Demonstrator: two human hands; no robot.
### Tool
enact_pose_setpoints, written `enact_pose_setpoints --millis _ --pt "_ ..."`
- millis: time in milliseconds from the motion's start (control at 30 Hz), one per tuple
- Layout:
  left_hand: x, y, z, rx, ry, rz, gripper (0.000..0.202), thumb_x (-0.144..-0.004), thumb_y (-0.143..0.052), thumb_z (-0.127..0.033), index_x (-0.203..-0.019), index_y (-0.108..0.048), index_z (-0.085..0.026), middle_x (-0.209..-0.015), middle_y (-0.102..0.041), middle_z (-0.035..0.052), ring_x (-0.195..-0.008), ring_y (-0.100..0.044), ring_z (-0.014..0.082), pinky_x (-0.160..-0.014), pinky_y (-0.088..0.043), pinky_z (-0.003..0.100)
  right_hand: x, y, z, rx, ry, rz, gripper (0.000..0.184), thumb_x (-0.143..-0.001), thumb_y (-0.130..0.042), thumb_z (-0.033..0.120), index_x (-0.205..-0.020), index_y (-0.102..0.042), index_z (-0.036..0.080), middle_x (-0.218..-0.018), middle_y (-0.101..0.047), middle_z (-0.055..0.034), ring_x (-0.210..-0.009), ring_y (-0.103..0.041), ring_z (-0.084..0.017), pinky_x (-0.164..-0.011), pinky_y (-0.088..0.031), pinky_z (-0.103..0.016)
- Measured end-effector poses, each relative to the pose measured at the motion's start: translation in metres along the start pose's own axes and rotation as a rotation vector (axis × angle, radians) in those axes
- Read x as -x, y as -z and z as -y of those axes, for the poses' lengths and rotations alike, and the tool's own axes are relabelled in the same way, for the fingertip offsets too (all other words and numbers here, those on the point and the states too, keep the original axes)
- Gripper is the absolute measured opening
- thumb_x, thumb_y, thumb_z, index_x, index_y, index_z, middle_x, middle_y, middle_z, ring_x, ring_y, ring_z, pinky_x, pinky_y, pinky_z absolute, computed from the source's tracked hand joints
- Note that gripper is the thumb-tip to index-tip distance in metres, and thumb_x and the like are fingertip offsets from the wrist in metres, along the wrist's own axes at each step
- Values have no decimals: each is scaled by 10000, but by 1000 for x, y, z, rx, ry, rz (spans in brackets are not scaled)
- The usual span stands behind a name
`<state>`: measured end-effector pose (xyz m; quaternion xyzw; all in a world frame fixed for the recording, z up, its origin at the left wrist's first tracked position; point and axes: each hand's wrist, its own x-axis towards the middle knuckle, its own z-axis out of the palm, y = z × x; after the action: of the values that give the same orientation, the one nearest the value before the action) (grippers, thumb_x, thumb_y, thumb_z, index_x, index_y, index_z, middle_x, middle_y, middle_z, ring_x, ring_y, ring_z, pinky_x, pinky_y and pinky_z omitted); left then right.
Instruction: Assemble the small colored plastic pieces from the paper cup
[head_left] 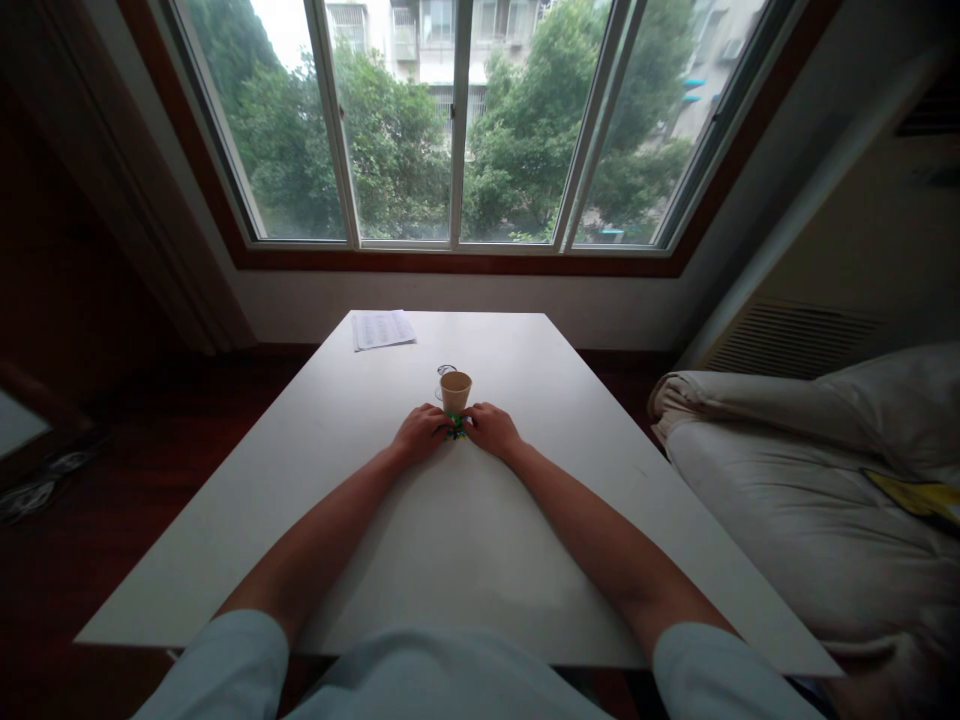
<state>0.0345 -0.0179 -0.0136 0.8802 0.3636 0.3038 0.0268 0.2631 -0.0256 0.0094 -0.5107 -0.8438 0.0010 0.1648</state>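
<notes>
Just below frame centre, small green pieces lie between left hand and right hand, fingers curled; I cannot tell if gripping.

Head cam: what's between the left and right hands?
In the head view, a cluster of small, mostly green pieces lies between the left hand and right hand, on the near side of the cup. Individual shapes are too small to tell.
</notes>
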Motion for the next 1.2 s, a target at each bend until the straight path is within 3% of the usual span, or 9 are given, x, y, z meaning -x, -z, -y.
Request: enact_pose_setpoints --millis 133,533,667,800,1200 --pt "0 0 1 -23 30 10 233 -920 -617 -197 -1048 -801 -261 -1016 -774 52 -983 -659 226 -940 -525 377 0 -1 -3 -14 14 22 285 -1022 -545 371 -1202 -736 259 -1025 -711 -59 -1006 -624 -207 -848 -451 -284" --pt "1 4 -3 -99 147 -5 205 -913 -638 -211 -1038 -791 -265 -1038 -748 63 -1004 -635 232 -936 -517 383 -3 -15 -11 -137 95 -42 272 -959 -600 217 -1199 -726 241 -1053 -701 -63 -1032 -635 -207 -891 -483 -296" --pt "0 9 -7 -140 187 -12 193 -932 -618 -219 -1014 -790 -245 -1056 -738 75 -999 -624 235 -916 -514 382 -1 -14 -9 -171 101 -72 350 -926 -667 264 -1274 -687 235 -1048 -699 -60 -983 -637 -204 -876 -489 -301" --pt "-1 11 -8 -169 220 -16 190 -949 -597 -230 -980 -784 -229 -1028 -727 78 -973 -618 232 -897 -510 380 0 -12 -8 -152 161 -63 320 -906 -715 341 -1213 -705 249 -1083 -686 -61 -1022 -627 -218 -878 -486 -310" --pt "-2 14 -12 -183 225 -6 194 -965 -581 -244 -953 -773 -223 -1014 -726 79 -959 -616 232 -882 -496 378 -2 -11 -8 -95 122 -35 258 -964 -678 356 -1194 -702 244 -1092 -673 -75 -1069 -614 -223 -885 -477 -311"
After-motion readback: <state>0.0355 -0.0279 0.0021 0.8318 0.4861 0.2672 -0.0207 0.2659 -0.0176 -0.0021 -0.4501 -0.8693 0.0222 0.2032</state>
